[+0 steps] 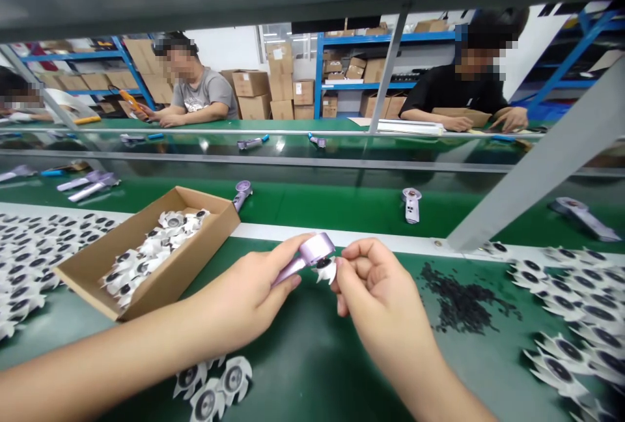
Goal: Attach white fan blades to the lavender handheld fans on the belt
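Note:
My left hand (266, 285) is closed around the handle of a light purple handheld fan body (317, 247), its round head pointing to the right. Just under that head is a small white fan blade (324, 271) with a dark centre. My right hand (374, 285) pinches the blade at its right edge, with thumb and forefinger together. Whether the blade touches the fan body, I cannot tell. Below my left forearm lie several loose white fan blades (234, 376) on the green work surface (303, 370).
At left an open cardboard box (205, 259) holds fan blades, with more (29, 259) beside it. Small black pieces (463, 301) lie right, near further blades (561, 357). Purple fan bodies (411, 204) rest on the green belt (332, 204). A metal post (537, 161) slants at right. Co-workers (205, 93) sit opposite.

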Demonstrator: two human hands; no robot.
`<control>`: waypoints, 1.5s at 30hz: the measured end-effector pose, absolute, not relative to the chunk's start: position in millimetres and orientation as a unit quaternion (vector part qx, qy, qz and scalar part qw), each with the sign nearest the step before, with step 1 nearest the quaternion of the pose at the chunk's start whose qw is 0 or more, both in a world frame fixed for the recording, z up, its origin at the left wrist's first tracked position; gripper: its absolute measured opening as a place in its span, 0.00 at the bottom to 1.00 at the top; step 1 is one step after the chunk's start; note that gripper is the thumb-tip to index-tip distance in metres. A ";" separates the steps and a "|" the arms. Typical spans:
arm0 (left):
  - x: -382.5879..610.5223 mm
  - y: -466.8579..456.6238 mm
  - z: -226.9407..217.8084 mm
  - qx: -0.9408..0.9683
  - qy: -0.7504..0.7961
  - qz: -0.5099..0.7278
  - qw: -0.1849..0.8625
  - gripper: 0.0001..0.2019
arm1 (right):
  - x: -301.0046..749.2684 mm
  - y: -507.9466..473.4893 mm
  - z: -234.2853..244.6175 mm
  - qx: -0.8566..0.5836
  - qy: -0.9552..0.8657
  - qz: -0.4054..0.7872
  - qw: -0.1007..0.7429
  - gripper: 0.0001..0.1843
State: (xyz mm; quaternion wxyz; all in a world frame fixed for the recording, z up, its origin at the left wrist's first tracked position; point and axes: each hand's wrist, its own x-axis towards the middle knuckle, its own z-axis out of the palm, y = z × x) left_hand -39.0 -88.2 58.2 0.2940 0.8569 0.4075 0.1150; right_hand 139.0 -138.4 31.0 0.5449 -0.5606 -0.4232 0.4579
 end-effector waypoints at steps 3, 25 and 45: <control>-39.9 -87.8 52.2 0.867 0.397 0.113 0.281 0.26 | 138.0 -139.9 31.2 -0.559 -0.422 0.456 0.549 0.06; -44.1 -96.0 54.9 0.853 0.425 0.090 0.290 0.19 | 139.7 -145.3 24.5 -0.569 -0.482 0.370 0.554 0.09; -21.0 -35.4 49.6 0.885 0.455 0.084 0.053 0.26 | 120.5 -141.5 9.1 -0.470 -0.349 0.688 0.428 0.09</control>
